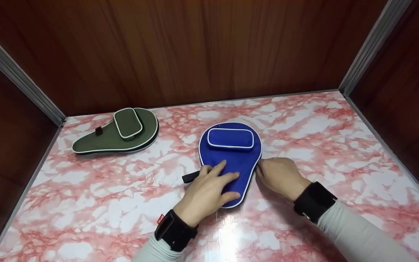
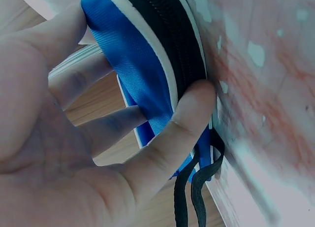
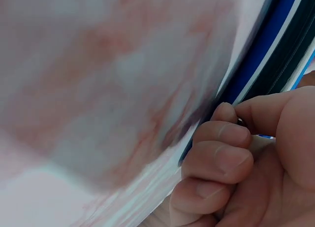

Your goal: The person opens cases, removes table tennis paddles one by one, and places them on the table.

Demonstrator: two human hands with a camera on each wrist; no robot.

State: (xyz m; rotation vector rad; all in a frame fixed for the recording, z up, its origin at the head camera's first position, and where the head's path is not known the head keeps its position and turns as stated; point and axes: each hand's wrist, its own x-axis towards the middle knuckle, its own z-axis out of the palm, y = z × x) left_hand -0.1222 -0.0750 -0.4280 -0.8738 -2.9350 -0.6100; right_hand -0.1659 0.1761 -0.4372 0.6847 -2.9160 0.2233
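A blue paddle-shaped case (image 1: 246, 160) with white piping lies on the table, wide end away from me, its raised pocket (image 1: 230, 138) facing up. My left hand (image 1: 209, 193) rests on the narrow lower part with fingers spread; in the left wrist view one finger touches the black zipper band (image 2: 167, 35) along the side. At the case's right edge, my right hand (image 1: 282, 176) has its fingers curled. Thumb and forefinger pinch at the zipper there, around what looks like the zipper pull (image 3: 239, 121), mostly hidden by the fingertips. A black strap (image 1: 190, 177) sticks out at left.
A green case (image 1: 100, 142) of the same shape, with white piping and a pocket, lies at the back left. The red-and-white marbled table (image 1: 296, 131) is bounded by brown wood-look panels (image 1: 195, 54) at the back and both sides.
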